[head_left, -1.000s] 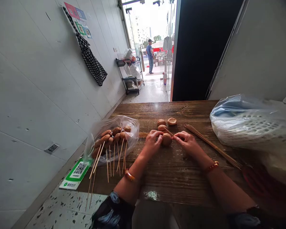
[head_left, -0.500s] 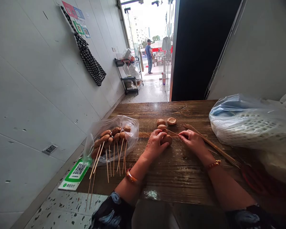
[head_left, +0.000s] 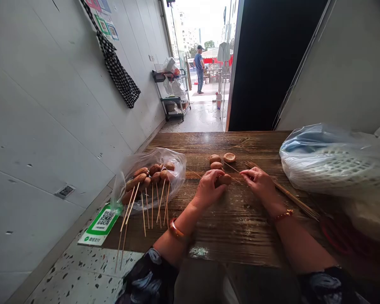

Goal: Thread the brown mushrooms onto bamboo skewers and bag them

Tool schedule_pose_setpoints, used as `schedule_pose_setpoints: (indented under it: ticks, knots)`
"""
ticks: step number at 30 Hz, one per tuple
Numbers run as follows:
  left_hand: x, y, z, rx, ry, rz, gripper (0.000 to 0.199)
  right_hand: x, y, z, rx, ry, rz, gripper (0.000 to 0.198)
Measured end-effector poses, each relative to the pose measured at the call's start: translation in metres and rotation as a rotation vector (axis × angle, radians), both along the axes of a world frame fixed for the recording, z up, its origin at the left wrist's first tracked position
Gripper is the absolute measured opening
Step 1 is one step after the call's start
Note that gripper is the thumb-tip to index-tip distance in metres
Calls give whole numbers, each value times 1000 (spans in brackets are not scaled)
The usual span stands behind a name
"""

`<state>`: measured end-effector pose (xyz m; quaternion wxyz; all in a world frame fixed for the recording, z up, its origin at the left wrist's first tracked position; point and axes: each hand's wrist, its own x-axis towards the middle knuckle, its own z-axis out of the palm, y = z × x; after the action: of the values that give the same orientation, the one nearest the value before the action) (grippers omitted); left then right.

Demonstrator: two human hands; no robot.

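Note:
My left hand [head_left: 210,188] curls its fingers and thumb round a brown mushroom cap [head_left: 224,180] on the wooden table. Between the fingertips of my right hand [head_left: 258,181] is a thin bamboo skewer [head_left: 232,168], its far end pointing left toward the mushrooms. Just beyond my left fingers sit two more caps, a nearer mushroom [head_left: 216,166] and a farther mushroom [head_left: 215,158]. Beside them an upturned mushroom [head_left: 229,157] shows its hollow underside. A bundle of skewers [head_left: 296,202] lies by my right wrist, partly covered by it.
To the left, a clear plastic bag [head_left: 177,162] holds several skewered mushrooms [head_left: 140,179], sticks toward me. A QR code card [head_left: 99,226] lies at the table's left edge. On the right are a bulging plastic bag [head_left: 329,160] and red-handled scissors [head_left: 334,236]. A person [head_left: 199,69] stands outside.
The view has tipped down slightly. My left fingers have shifted a little on the mushroom, showing more of it. My right hand still pinches the skewer.

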<state>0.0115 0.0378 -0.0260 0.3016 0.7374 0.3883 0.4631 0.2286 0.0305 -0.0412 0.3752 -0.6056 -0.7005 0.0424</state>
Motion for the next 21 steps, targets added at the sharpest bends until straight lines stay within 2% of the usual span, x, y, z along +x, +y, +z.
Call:
schedule_pose_setpoints:
  ticks: [3, 6, 10, 12, 17, 21]
  knots:
    - [-4, 2, 6, -247, -395, -27, 40, -4, -5, 9, 118, -35, -29, 25]
    - [-10, 4, 10, -478, -746, -166, 35, -11, -13, 20, 226, -45, -42, 23]
    - [-17, 7, 11, -657, -921, -294, 35, -24, -24, 33, 312, 27, 9, 23]
    - [-19, 8, 9, -701, -979, -273, 33, -32, -30, 36, 258, 102, 69, 25]
    - [-21, 16, 6, -727, -1129, -108, 22, -52, -40, 36, -7, 194, 227, 32]
    - [-21, 18, 6, -709, -1079, -162, 23, -62, -42, 31, -95, 183, 336, 39]
